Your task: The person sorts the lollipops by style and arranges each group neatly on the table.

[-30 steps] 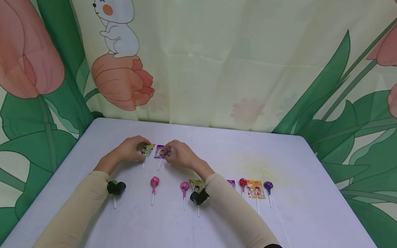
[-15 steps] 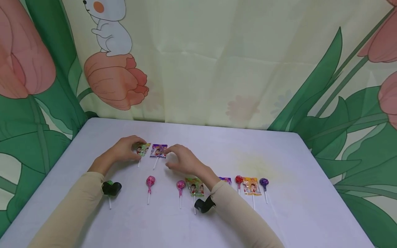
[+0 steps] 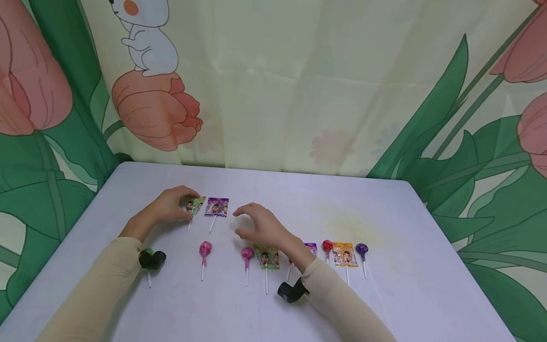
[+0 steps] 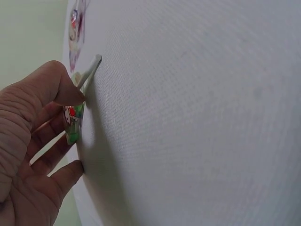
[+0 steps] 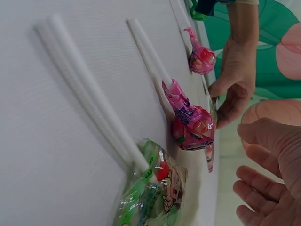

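At the back left of the white table, my left hand [image 3: 171, 205] holds a flat green-wrapped lollipop [image 3: 196, 204] by its edges, thumb near the stick. The left wrist view shows its green wrapper [image 4: 73, 117] between thumb and fingers, close over the cloth. Just right of it lies a purple-wrapped flat lollipop [image 3: 217, 207], stick toward me. My right hand [image 3: 266, 229] hovers to the right of that one, fingers spread and touching nothing. Below it in the right wrist view are a round pink lollipop [image 5: 195, 127] and another flat green-wrapped lollipop [image 5: 157, 188].
A nearer row runs across the table [image 3: 222, 313]: two pink lollipops, a green flat one [image 3: 267, 257], a red one [image 3: 327, 245], an orange flat one [image 3: 344, 254] and a dark purple one [image 3: 362, 249]. My right forearm covers part of it. A printed curtain [image 3: 273, 95] hangs behind.
My right hand has let go of the purple-wrapped lollipop and drawn back to the right, its fingers spreading. The left hand keeps its place at the green-wrapped lollipop. The head view has shifted slightly.
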Demonstrator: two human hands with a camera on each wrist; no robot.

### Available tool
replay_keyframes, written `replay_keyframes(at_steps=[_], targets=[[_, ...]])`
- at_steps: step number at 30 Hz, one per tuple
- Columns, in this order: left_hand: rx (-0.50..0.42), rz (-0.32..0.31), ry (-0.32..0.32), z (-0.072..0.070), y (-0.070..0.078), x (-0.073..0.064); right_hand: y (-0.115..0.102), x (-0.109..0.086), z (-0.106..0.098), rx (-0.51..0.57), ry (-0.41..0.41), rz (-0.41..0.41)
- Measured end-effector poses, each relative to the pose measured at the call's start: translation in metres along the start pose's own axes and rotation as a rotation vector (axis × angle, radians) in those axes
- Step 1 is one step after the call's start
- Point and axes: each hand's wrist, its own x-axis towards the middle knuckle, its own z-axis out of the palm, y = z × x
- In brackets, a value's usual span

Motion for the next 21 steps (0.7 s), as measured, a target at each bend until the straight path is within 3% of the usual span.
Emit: replay_keyframes(at_steps=[21], targets=[[0.005,-0.013,-0.01,-0.002,0.001,-0.001,0.003,-0.027,-0.003,-0.011,0.012,-0.048]])
